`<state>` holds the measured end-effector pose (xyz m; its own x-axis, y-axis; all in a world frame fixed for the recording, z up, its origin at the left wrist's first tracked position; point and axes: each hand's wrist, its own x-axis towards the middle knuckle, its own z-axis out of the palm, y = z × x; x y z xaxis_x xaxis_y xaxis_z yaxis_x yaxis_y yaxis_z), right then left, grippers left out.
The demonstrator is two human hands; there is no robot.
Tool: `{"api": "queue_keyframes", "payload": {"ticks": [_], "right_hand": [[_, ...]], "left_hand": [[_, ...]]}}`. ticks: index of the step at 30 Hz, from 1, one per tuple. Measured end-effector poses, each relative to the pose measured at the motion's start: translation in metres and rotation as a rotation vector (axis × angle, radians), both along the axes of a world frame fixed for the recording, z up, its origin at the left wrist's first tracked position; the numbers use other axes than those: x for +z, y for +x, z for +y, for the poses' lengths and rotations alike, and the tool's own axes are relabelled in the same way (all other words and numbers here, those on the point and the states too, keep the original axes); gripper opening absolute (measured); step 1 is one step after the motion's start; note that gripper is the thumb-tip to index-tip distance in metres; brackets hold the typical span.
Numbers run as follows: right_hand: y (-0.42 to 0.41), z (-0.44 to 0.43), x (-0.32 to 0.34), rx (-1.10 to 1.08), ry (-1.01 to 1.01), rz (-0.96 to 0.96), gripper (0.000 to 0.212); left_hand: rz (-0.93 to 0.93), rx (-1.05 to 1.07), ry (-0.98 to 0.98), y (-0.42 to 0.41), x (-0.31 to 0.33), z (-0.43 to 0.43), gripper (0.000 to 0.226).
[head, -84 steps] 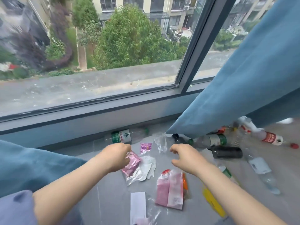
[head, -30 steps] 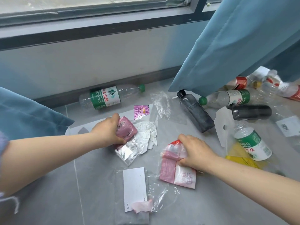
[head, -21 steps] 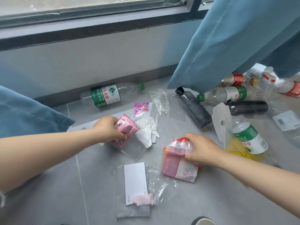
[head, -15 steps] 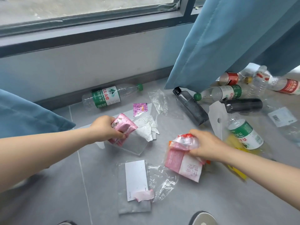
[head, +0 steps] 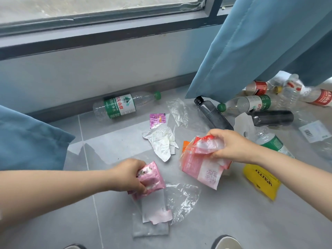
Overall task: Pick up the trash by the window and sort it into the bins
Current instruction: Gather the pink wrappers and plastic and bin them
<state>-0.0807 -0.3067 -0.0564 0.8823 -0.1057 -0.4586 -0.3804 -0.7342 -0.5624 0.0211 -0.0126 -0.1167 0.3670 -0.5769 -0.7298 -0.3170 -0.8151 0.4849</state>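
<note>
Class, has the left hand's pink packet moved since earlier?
Yes: the pink packet moved off the crumpled white wrapper toward the person, over the white card.

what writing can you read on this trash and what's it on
"农夫山泉" and "纯净水": green label of the bottle by the wall.
"WAITU", upside down, unsure: yellow bag.
Pink-white bag in the right hand: characters blurred.
Pink packet in the left hand: nothing legible.
Barcode sticker, red bottle label: too small.

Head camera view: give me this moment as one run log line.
left hand: holds pink packet | right hand: holds pink-and-white bag | floor: green-label bottle, white wrapper lying | bins: not in view
</note>
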Motion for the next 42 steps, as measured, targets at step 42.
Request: {"api": "queue_keyframes", "payload": {"ticks": [42], "right_hand": [[0.021, 0.018, -0.032, 0.125, -0.108, 0.007, 0.017]], "left_hand": [[-0.401, -0.357, 0.107, -0.023, -0.016, -0.003, 0.051]]}}
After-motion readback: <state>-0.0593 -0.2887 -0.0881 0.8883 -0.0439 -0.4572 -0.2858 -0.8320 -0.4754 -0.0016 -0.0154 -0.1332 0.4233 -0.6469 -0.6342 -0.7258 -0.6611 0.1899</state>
